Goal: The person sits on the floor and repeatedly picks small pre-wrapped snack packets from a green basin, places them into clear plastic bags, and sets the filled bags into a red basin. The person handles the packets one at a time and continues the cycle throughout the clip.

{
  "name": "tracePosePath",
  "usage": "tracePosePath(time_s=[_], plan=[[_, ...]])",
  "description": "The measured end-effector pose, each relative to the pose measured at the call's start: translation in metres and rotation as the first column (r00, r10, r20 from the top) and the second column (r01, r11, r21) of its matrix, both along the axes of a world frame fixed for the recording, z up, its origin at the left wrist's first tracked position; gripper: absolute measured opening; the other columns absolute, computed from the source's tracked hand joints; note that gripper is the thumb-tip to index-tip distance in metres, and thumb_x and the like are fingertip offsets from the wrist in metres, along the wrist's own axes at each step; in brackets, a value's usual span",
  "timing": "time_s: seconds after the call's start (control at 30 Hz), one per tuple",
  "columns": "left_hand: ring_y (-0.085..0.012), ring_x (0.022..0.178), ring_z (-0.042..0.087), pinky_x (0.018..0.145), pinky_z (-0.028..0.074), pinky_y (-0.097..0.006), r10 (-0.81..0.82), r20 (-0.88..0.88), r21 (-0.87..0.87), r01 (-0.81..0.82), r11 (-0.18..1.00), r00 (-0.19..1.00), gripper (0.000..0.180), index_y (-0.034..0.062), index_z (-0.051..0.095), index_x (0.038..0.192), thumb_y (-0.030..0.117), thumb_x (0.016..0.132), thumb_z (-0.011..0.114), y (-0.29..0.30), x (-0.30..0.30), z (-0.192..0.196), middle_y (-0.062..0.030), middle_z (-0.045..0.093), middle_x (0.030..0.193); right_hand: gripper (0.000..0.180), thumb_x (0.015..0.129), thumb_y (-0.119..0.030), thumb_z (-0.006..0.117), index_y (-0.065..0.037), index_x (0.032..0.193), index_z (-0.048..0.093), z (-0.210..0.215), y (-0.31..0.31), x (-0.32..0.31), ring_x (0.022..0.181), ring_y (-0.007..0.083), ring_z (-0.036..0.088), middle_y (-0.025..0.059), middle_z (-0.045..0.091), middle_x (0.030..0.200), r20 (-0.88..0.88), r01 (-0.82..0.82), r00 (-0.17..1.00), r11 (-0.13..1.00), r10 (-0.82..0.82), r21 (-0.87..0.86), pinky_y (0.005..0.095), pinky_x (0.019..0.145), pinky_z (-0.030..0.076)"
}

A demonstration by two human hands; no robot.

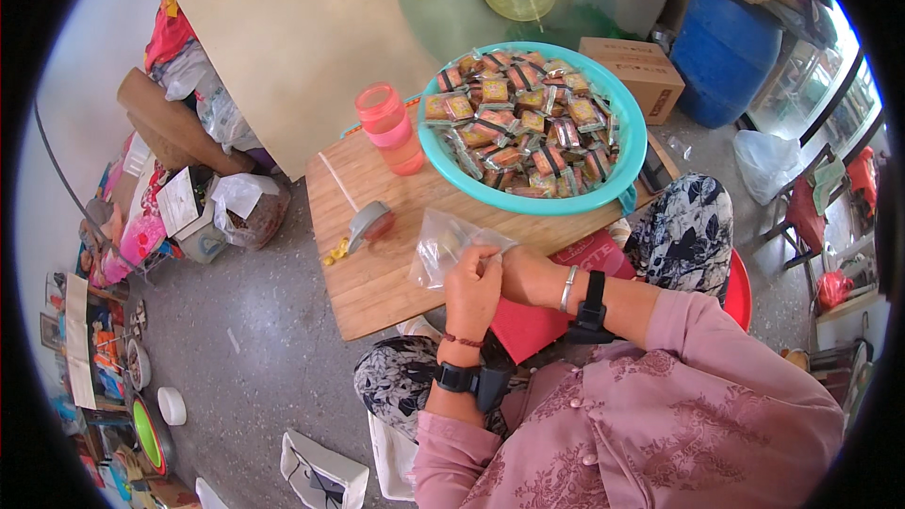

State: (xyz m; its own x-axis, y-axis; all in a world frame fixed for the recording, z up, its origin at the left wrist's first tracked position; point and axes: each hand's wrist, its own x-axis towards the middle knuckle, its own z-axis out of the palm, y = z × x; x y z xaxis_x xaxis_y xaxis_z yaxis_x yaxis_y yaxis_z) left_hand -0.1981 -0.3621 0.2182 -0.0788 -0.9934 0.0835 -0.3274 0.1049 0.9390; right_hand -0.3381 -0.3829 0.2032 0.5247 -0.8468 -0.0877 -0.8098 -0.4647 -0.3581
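A clear plastic bag [439, 247] rests on the wooden board in front of me, with something pale and rounded showing through it. My left hand [471, 290] is closed in a pinch at the bag's near edge. My right hand [528, 276] meets it from the right, its fingers mostly hidden behind the left hand, so what they grip cannot be seen. Just beyond the bag stands a turquoise basin [637, 162] heaped with small wrapped snack cakes [528, 123]. Left of the bag lies a grey, half-round tool [366, 224] with a thin white handle.
A pink translucent bottle [391, 132] stands upright by the basin on the wooden board [363, 297]. Small yellow bits [336, 253] lie at its left edge. A red box [528, 325] is under my forearms. Farther back are a cardboard box [633, 75] and a blue barrel [724, 57].
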Motion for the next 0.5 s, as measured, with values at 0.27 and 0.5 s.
tracePosePath(time_s=[0.27,0.5], plan=[[-0.009,0.06,0.05,0.055,0.044,-0.028,-0.016,-0.026,-0.005,0.016,1.0,1.0,0.017,0.0015,0.071,0.103,0.012,0.09,0.067,0.001,0.002,0.004,-0.0045,0.058,0.064,0.015,0.088,-0.019,0.058,-0.009,0.088,0.069,-0.004,0.008,-0.001,0.086,0.0367,0.069,0.0177,0.072,0.09,0.193,0.077,0.977,0.996,-0.085,0.051,0.0452,0.071,0.054],[-0.019,0.076,0.061,0.067,0.05,-0.032,0.169,0.169,-0.275,-0.118,0.954,0.971,0.021,0.0006,0.069,0.102,0.016,0.087,0.072,-0.019,0.04,-0.006,-0.0086,0.063,0.082,0.024,0.087,-0.014,0.057,-0.005,0.109,0.061,-0.014,0.008,0.0,0.083,0.0394,0.067,0.0192,0.069,0.092,0.182,0.099,0.98,0.989,-0.078,-0.107,0.0469,0.073,0.054]])
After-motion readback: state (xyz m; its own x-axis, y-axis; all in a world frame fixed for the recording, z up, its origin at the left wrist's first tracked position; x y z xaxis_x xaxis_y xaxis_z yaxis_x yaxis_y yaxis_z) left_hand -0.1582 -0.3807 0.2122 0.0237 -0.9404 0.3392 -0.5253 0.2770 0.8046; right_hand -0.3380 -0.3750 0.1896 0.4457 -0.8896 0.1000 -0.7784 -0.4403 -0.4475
